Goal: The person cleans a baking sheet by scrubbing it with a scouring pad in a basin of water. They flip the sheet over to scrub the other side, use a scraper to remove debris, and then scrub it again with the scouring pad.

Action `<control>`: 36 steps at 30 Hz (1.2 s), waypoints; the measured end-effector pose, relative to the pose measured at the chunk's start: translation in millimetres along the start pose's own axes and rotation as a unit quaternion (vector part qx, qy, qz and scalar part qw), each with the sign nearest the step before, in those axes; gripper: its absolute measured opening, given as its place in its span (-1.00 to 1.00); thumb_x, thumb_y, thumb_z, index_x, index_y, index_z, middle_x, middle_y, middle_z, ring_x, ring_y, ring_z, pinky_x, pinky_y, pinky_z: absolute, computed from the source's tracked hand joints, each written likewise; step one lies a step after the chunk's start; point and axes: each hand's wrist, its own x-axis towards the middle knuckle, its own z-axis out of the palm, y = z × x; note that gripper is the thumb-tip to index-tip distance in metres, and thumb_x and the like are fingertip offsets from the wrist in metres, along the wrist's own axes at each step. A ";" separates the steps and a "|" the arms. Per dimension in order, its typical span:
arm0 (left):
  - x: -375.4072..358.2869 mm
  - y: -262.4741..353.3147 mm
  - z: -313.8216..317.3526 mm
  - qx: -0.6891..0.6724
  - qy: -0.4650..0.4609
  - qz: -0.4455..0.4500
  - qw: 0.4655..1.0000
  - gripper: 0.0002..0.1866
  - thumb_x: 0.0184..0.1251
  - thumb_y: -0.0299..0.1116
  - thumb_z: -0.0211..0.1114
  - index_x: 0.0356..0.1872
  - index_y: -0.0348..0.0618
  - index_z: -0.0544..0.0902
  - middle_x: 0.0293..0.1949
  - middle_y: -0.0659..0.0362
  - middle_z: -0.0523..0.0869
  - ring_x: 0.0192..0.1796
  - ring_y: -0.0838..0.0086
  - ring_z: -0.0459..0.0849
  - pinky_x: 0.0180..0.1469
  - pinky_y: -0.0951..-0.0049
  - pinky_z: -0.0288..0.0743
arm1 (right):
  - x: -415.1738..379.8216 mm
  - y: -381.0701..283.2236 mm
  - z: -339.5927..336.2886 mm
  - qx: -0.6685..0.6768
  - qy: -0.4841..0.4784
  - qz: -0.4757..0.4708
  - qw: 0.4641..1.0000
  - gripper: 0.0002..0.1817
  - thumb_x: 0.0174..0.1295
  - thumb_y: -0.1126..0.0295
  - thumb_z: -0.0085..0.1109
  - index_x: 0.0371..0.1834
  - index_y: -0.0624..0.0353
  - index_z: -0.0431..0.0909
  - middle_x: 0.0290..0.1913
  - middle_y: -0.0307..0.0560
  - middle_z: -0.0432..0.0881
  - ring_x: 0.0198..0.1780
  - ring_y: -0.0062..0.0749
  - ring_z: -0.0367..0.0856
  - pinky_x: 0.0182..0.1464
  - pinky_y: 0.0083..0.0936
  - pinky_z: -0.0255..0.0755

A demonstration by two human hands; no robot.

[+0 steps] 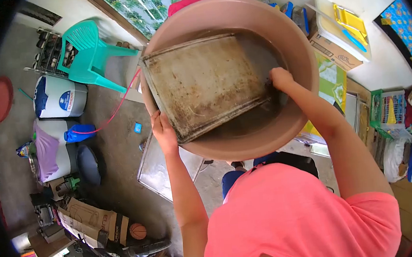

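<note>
A stained, rectangular metal baking tray (207, 82) lies tilted in a large brown plastic basin (220, 13). Its left end rests over the basin's rim, and its right end dips into murky water (260, 43). My left hand (164, 132) grips the tray's near left edge, beside the rim. Over the water, at the tray's right end, my right hand (280, 79) is closed; something dark shows under its fingers, too hidden to name.
A shiny metal tray (163, 169) lies on the floor below the basin. At the left stand a green plastic chair (86, 53) and a white washing machine (61, 96). A pink hose (120, 102) runs near the basin. Boxed items (339, 51) stand at the right.
</note>
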 end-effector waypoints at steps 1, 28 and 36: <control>1.6 -2.9 -0.9 0.004 0.005 0.009 1.000 -0.70 0.39 -0.35 0.11 -0.18 -0.51 0.57 -0.06 -0.04 0.62 -0.07 0.24 0.57 0.06 0.41 0.39 | 10.0 6.1 -6.7 0.052 0.045 0.006 0.998 -0.79 0.07 0.45 0.19 -0.21 0.15 0.67 -0.15 0.13 0.68 -0.05 0.07 0.64 -0.01 -0.07 0.51; 1.6 -1.7 -3.1 0.041 -0.029 0.011 0.999 -0.65 0.28 -0.37 0.30 -0.56 -0.38 0.40 0.04 -0.08 0.60 -0.08 0.25 0.50 0.07 0.37 0.34 | 56.5 -86.9 38.8 0.168 0.209 -0.084 0.960 -0.62 0.36 0.31 -0.10 0.18 0.15 0.48 0.18 0.12 0.53 0.08 0.16 0.51 0.13 -0.10 0.41; 2.2 -8.3 -1.4 0.089 -0.011 0.010 0.996 -0.66 0.31 -0.36 0.26 -0.57 -0.38 0.41 0.02 -0.08 0.59 -0.15 0.25 0.52 0.00 0.38 0.38 | -54.6 -267.3 10.7 0.250 0.176 -0.355 0.883 -0.47 0.11 0.54 -0.02 0.22 0.02 0.45 0.29 -0.06 0.43 0.08 0.03 0.45 0.13 -0.16 0.47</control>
